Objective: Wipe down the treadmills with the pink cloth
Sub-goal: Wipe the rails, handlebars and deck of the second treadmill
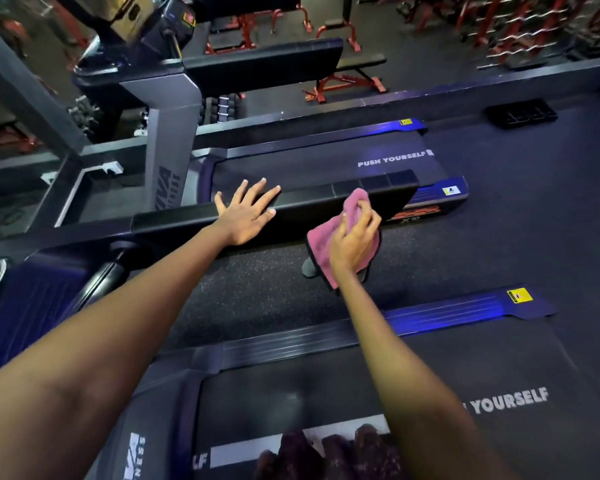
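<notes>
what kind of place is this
Almost certainly a commercial gym: two treadmills side by side, one belt printed PUSH YOURSELF, red weight benches beyond them, and racks of barbells at the back.

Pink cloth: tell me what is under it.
The pink cloth, gripped by the right hand, lies against the black handrail near its end. Its lower part hangs free over speckled floor. The rail surface beneath the cloth is hidden.
</notes>
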